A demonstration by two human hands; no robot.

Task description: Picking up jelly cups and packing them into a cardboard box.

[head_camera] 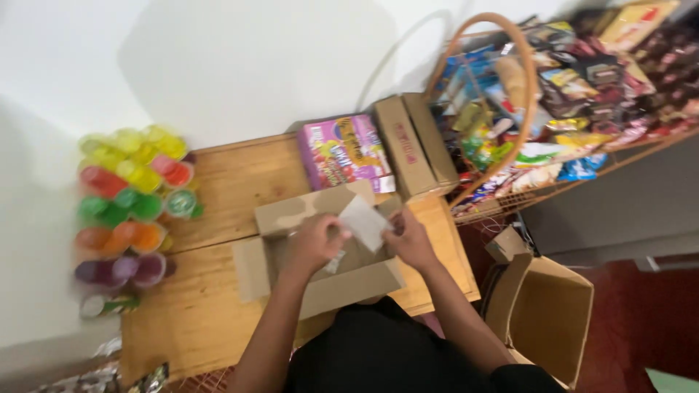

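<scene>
An open brown cardboard box [291, 215] lies on a wooden table [211, 306] in front of me, its flaps spread out. Over the box, both hands hold a small white packet or slip of paper [364, 222]. My left hand [317, 244] grips its lower left side. My right hand [409, 240] pinches its right edge. The picture is blurred, so what is inside the box cannot be made out.
Stacked jelly cups in yellow, red, green, orange and purple [131, 204] stand at the table's left. A pink carton [342, 153] and a shut brown carton [415, 142] sit behind. A wire rack with a basket of snack packets [553, 94] is at right; an empty cardboard box [542, 316] is on the floor.
</scene>
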